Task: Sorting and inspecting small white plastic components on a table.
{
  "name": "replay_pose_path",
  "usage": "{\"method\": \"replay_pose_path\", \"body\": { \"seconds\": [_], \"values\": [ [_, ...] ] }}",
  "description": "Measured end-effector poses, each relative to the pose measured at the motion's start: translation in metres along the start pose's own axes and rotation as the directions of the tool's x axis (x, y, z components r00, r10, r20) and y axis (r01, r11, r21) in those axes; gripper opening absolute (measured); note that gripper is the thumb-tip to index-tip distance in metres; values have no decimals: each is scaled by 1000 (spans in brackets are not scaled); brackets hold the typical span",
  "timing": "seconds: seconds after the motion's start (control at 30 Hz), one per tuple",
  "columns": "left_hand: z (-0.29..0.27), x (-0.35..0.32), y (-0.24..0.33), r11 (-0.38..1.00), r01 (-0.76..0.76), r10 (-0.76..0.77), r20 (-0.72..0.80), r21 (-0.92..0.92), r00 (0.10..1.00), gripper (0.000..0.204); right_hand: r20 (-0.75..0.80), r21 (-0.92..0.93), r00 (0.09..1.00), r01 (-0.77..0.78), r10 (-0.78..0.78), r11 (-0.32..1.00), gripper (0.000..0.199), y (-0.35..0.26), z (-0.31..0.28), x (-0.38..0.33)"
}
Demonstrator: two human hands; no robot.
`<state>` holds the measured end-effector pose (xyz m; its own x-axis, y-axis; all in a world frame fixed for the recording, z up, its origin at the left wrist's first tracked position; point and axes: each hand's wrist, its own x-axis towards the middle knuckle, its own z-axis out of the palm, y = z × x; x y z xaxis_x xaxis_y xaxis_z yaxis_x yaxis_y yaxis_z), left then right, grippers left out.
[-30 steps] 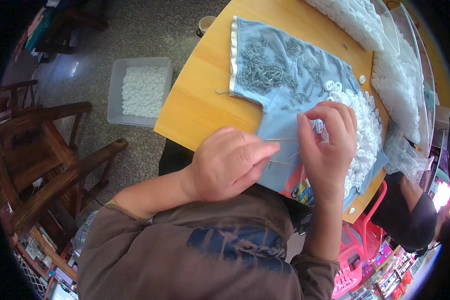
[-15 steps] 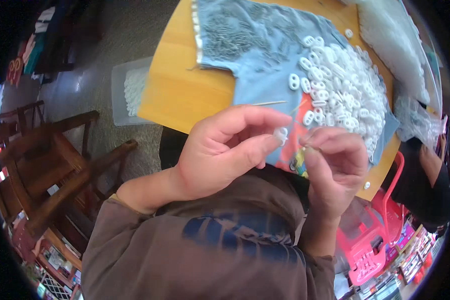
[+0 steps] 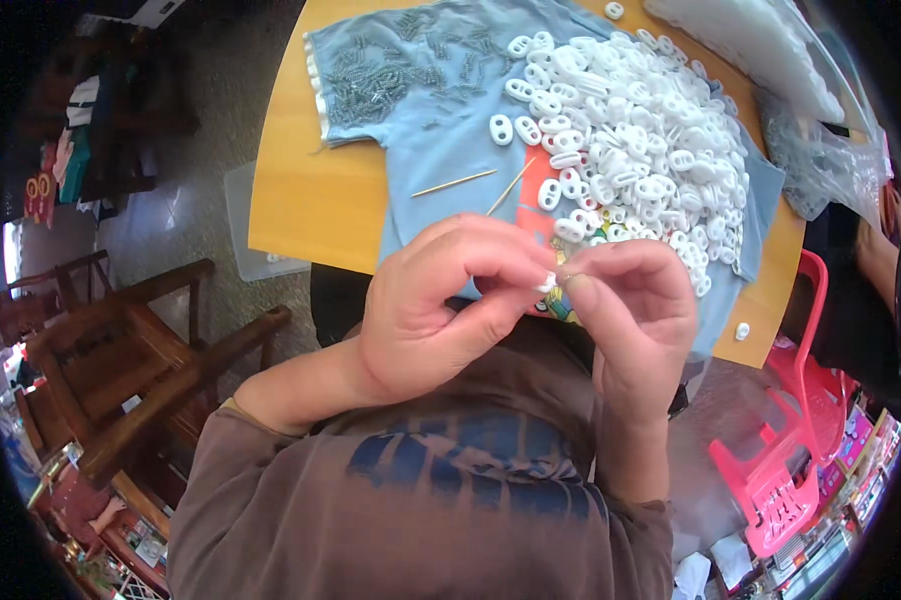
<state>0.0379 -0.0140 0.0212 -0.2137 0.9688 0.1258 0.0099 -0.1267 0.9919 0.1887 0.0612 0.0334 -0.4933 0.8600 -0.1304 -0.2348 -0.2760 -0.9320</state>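
My left hand [image 3: 440,305] and my right hand [image 3: 630,310] meet fingertip to fingertip above the near edge of the wooden table [image 3: 315,200]. Between the fingertips they pinch a small white plastic piece [image 3: 548,281]; most of it is hidden. Just beyond the hands lies a light blue cloth [image 3: 440,150] carrying a big pile of white two-holed plastic pieces [image 3: 640,140] on its right and a heap of small metal springs [image 3: 380,70] at its far left. Two thin wooden sticks [image 3: 480,185] lie on the cloth near my left hand.
A pink plastic chair [image 3: 795,440] stands at the right. Dark wooden chairs [image 3: 140,360] stand at the left. A translucent bin [image 3: 245,225] sits on the floor under the table's left edge. A clear bag of small metal parts [image 3: 820,160] lies at the table's right, near another person's arm [image 3: 875,260].
My hands have lifted off the pile and come together near my chest, pinching a white piece. The view has tilted so the cloth and pile sit higher in the picture.
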Motion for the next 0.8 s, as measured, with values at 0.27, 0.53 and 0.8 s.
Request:
{"method": "replay_pose_path", "body": {
  "seconds": [0.27, 0.53, 0.8],
  "values": [
    [1, 3, 0, 937, -214, 201, 75, 276, 977, 26, -43, 116, 986, -157, 163, 981, 17, 0, 1, -3],
    [1, -3, 3, 991, 103, -100, 31, -85, 994, 19, -40, 123, 990, -126, 132, 984, 17, 0, 5, -1],
    [0, 1, 7, 900, 275, -284, 23, -339, 958, 24, 9, 96, 997, -80, 80, 992, 16, 3, 7, 0]
  ]
}}
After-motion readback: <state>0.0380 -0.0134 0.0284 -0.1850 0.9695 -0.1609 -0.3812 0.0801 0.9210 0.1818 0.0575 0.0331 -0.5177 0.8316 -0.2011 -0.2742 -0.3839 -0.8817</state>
